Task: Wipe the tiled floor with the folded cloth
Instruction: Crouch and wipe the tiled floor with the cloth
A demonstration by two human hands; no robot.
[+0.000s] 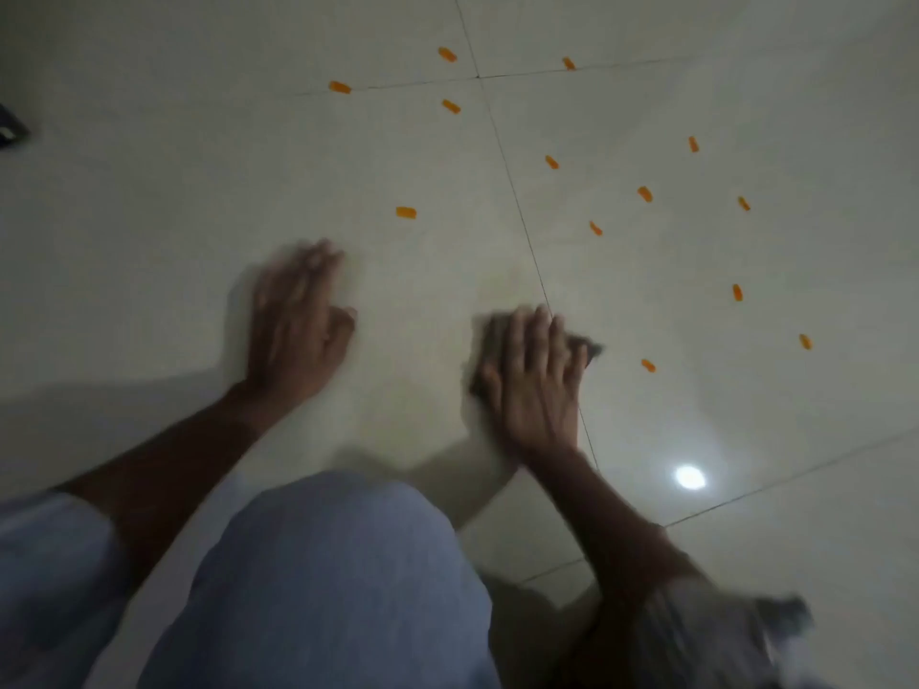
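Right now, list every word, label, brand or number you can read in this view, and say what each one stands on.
None: no readable text anywhere in the head view.
Pale glossy tiled floor: plain, only grout lines and small orange marks, not letters.
Dark folded cloth under the right hand: no label shows.
Dark object at the left edge: too blurred to tell.

Tiled floor: pale ceramic-looking tiles, smooth, glossy; round lamp reflection at lower right of frame, thin dark grout lines between tiles. Folded cloth, centre right: dark, soft fabric, matt, blurred. Trouser leg, lower centre: light blue woven cloth, matt. Orange bits scattered across upper right: matt look, material cannot be told
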